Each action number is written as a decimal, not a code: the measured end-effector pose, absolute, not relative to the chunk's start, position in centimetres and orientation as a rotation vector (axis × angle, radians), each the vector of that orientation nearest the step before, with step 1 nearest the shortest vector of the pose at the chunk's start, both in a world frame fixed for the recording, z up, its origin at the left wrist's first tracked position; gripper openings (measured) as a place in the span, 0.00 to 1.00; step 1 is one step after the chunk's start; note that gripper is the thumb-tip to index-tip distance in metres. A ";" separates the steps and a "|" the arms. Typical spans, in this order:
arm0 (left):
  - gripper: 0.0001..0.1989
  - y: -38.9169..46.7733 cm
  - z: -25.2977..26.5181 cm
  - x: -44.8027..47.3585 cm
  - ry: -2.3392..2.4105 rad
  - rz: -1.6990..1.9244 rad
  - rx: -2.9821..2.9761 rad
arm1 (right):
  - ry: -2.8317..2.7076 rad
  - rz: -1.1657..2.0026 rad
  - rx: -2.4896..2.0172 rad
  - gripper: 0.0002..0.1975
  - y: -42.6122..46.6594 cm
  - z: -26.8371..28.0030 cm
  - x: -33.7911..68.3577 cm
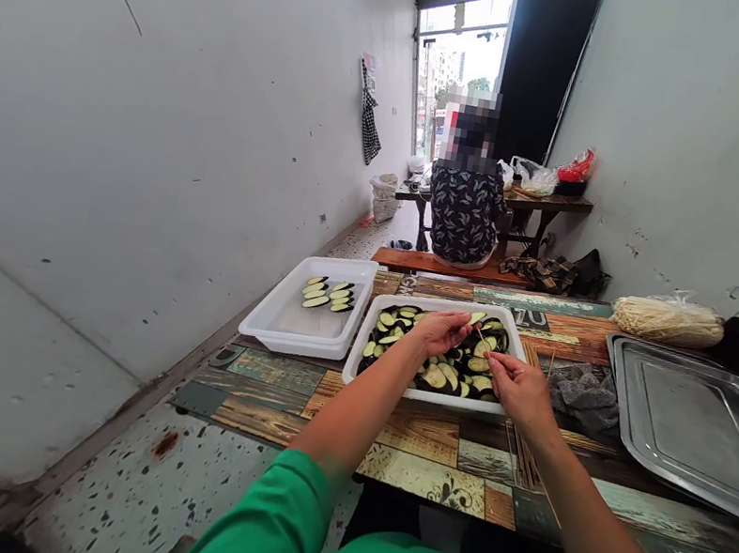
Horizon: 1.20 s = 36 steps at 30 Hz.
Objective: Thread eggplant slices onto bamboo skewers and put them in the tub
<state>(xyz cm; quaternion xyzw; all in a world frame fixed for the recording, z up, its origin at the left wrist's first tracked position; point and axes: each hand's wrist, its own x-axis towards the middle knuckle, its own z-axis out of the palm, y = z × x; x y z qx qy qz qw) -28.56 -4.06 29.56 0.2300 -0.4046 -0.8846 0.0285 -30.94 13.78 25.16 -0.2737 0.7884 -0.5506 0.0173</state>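
Note:
Both my hands are over a white tub [365,338] filled with sliced eggplant [441,377], dark-skinned with pale flesh. Pinched in the fingers of my left hand [444,331] is an eggplant slice [476,318]. My right hand [522,391] is closed on a thin wooden skewer [482,336], whose far end points at that slice; whether it has pierced it I cannot tell. To the left, a second white tub [287,319] holds two groups of eggplant slices [318,292] lying in rows. Loose skewers [527,462] lie under and beside my right wrist.
A grey cloth [583,395] and a metal tray [701,421] lie to the right on the wood-patterned table [295,373]. Behind them sits a bag of skewers [668,320]. Another person [464,207] sits on a bench [408,259] ahead, facing away. A wall [152,133] runs along the left.

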 end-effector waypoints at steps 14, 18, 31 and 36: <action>0.10 -4.0 29.8 -28.5 -1.223 -2.827 0.745 | 2.386 -1.757 -0.836 0.32 13.8 25.3 -30.7; 0.09 -4.0 30.0 -28.4 -1.196 -2.837 0.742 | 2.375 -1.762 -0.824 0.34 13.9 25.3 -30.7; 0.08 -3.8 29.7 -28.4 -1.228 -2.781 0.698 | 2.380 -1.788 -0.851 0.29 14.0 25.7 -30.4; 0.10 -3.7 30.0 -28.3 -1.183 -2.786 0.701 | 2.374 -1.788 -0.845 0.30 14.0 25.5 -30.4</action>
